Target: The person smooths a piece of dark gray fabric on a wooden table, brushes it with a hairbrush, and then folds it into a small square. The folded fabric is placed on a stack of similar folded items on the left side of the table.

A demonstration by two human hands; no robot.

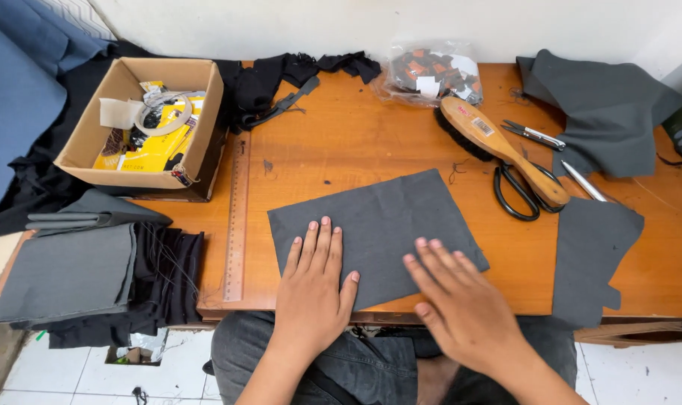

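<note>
- Two flat hands were on one dark grey rectangular fabric panel point(378, 229), which lay on the orange-brown wooden table point(356, 135) near the front edge, between the ruler and the scissors.
- Far left: an open tan cardboard box point(104, 161) sat on black cloth, holding yellow packets, a beige tape roll and small bits I couldn't make out. Below it lay a folded stack of grey and black fabric pieces point(78, 274).
- A long brown wooden ruler point(237, 217) ran front to back, just beside the panel's left edge.
- Left hand point(314, 289) was spread open, palm down, fingers together, pressing the panel's near left part. Not gripping anything.
- The panel looked thin, light and floppy to me, matte so probably not slippery, nothing fragile about it. I'd guess it would shift or wrinkle easily, so pinching a corner or an edge seemed the best way to lift it.
- Right hand point(461, 300) was open too, fingers resting flat on the near right edge, slightly blurred.
- At the back, a clear plastic bag point(431, 71) held small black, orange and white tags.
- Right of that: a wooden-backed clothes brush with black bristles point(498, 146) lay over black-handled scissors point(517, 191), with small metal snips point(536, 135) beside more loose dark grey fabric point(603, 109).
</note>
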